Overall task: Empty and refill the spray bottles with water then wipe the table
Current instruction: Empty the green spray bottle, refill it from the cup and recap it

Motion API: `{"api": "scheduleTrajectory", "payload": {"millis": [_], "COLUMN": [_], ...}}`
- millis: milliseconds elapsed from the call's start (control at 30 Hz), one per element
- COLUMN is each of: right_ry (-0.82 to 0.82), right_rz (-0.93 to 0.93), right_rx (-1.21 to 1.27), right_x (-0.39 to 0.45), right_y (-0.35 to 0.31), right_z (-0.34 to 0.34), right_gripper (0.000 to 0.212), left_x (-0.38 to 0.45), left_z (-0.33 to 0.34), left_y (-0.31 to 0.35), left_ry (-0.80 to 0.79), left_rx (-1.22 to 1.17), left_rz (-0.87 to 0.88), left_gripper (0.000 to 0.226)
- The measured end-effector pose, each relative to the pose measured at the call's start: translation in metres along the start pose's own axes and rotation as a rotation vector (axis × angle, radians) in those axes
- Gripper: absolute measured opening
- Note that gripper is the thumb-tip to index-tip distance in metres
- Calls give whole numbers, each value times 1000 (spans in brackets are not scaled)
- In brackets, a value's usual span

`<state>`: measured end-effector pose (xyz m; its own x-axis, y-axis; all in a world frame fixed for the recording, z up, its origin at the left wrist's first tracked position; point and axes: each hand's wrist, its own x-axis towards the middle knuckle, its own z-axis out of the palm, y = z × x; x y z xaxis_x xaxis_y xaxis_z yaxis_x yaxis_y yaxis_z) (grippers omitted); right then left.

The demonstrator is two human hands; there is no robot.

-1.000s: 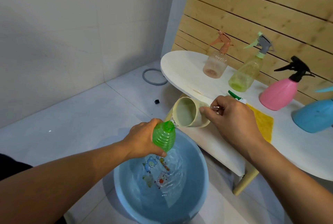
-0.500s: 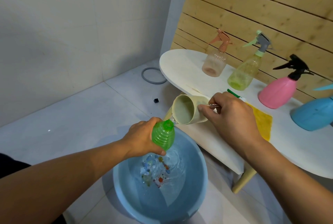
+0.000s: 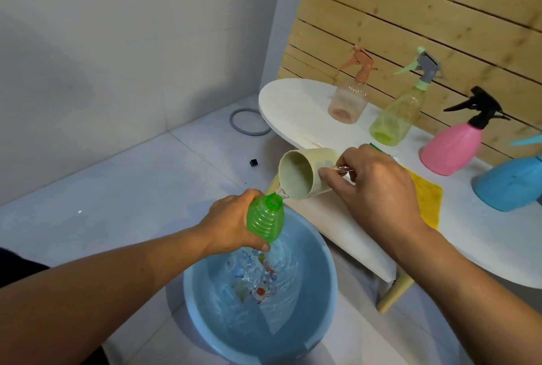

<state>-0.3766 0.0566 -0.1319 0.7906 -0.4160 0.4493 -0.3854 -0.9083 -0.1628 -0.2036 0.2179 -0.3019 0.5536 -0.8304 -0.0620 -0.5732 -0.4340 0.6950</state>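
**While water ran from cup to bottle: refill step, mid-pour**

While tipped nearly flat, cream cup [image 3: 305, 172] poured a thin stream off its lower lip into the open neck of green ribbed bottle [image 3: 266, 219]. Bottle held over blue basin [image 3: 322, 300], at basin's 12 o'clock rim, neck tilted toward 1 o'clock. Spray head off this one.

Left hand [image 3: 231, 225] wrapped round bottle body from 9 o'clock, fingers curled tight on the ribs, thumb under base. Right hand [image 3: 378, 185] pinched cup by a clear handle at cup's 3 o'clock; fingers closed on it, exact wrap partly hidden.

Basin on floor, holding rippled water. White table [image 3: 293, 100] at 2 o'clock of basin, carrying peach sprayer [image 3: 350, 97], yellow-green sprayer [image 3: 396, 118], pink sprayer [image 3: 453, 147], blue sprayer [image 3: 510, 185] and yellow cloth [image 3: 426, 197]. Grey ring [image 3: 249, 122] on floor at 11 o'clock.

Handling judgement: thin plastic, probably light and squashy when empty, heavier as filled; wet ribs likely slippery but giving some purchase. Best held mid-body on the ribs, firm not crushing, else water squeezed out of the narrow neck. Narrow mouth meant easy overspill; basin below caught it.
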Motion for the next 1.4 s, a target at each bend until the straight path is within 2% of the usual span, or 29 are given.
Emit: {"api": "scheduleTrajectory", "payload": {"millis": [667, 933, 1033, 1233, 1400], "right_ry": [170, 250, 177, -46, -340], "right_rz": [-261, -411, -298, 274, 550], "right_rx": [-242, -294, -182, 263, 429], "right_x": [-10, -12, -11, 7, 13], "right_y": [-9, -9, -9, 6, 28], "right_z": [2, 5, 12, 52, 108], "right_gripper": [29, 30, 28, 36, 45], "left_x": [0, -3, -4, -8, -10], "left_z": [-1, -2, -3, -2, -2], "left_y": [6, 10, 10, 2, -14], "left_ry": [30, 13, -11, -48, -6], "left_rx": [18, -63, -117, -270, -361], "left_rz": [0, -9, -42, -88, -139], "left_gripper": [107, 101, 103, 96, 91]}}
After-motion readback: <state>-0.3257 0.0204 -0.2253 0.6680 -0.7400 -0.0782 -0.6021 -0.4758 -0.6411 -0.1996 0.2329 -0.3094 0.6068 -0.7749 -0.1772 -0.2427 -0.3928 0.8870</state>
